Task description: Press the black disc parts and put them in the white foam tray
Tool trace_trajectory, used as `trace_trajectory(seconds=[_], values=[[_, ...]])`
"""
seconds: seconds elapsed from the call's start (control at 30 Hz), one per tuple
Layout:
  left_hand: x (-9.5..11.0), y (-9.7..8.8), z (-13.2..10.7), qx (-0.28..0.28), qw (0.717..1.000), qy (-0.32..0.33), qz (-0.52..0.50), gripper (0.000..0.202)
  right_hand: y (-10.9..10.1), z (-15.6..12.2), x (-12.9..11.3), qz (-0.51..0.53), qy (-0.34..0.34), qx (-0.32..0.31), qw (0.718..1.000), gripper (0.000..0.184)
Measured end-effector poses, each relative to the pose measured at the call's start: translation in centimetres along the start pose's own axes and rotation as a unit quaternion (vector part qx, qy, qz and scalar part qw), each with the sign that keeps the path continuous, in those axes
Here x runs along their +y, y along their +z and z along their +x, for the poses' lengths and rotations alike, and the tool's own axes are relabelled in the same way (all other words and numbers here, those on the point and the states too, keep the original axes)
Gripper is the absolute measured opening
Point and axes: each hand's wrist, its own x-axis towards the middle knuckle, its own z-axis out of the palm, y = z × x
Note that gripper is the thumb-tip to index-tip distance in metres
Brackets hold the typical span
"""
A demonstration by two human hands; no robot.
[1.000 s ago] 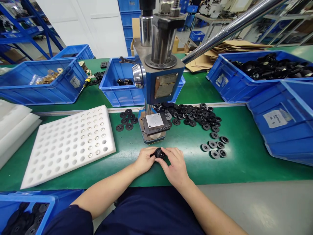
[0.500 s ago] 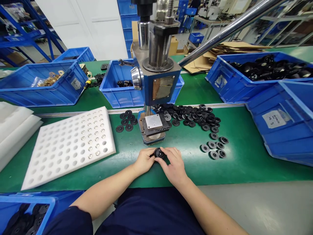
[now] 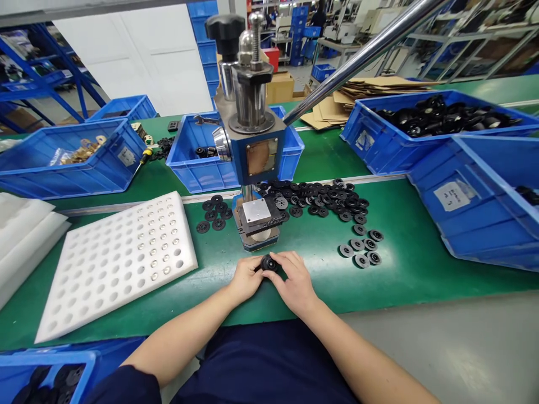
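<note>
Between my two hands is a round black plastic wheel [image 3: 268, 262], tilted so that its stepped hub faces me. My left hand [image 3: 247, 278] grips its left side, with some fingers hidden behind it. My right hand [image 3: 293, 280] pinches the right side between thumb and fingers. Just beyond the hands stands a hand press [image 3: 256, 151] with a flat silver plate [image 3: 256, 210] on its base. Several similar wheels [image 3: 361, 260] lie to the right, near a larger heap of black parts [image 3: 337, 196]. Flat black discs [image 3: 218, 224] lie left of the press.
A white foam tray [image 3: 105, 264] with small metal pieces in some holes lies at the left. Blue bins [image 3: 458, 196] stand at the right, and another blue bin [image 3: 71, 177] sits at the back left. The press's long lever [image 3: 357, 62] slants up to the right.
The camera view has tilted and shifted slightly, so the press and bins appear moved. Both hands keep the black wheel in nearly the same hold.
</note>
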Motion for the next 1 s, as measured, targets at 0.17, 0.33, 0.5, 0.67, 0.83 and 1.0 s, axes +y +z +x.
trace_trajectory(seconds=[0.17, 0.33, 0.5, 0.67, 0.83, 1.0], values=[[0.1, 0.1, 0.0, 0.012, 1.000, 0.027, -0.003, 0.020, -0.2, -0.1, -0.2, -0.018, -0.008, 0.003, 1.000, 0.035], [0.2, 0.3, 0.0, 0.010, 1.000, 0.026, -0.006, 0.016, -0.6, 0.0, -0.1, -0.026, -0.005, -0.010, 1.000, 0.036], [0.4, 0.4, 0.0, 0.024, 0.999, 0.022, 0.007, 0.017, -0.8, -0.9, -0.4, 0.028, 0.016, 0.015, 0.999, 0.041], [0.3, 0.5, -0.1, 0.006, 1.000, 0.023, 0.014, 0.017, -1.0, -2.7, 0.2, 0.066, 0.044, 0.022, 0.997, 0.049], [0.4, 0.5, -0.1, 0.010, 1.000, -0.013, 0.019, 0.014, -0.6, -3.2, 0.8, 0.084, 0.075, 0.031, 0.993, 0.047], [0.6, 0.5, -0.3, 0.004, 0.998, -0.051, 0.022, 0.020, -0.5, -3.0, 0.9, 0.089, 0.103, 0.031, 0.990, 0.041]])
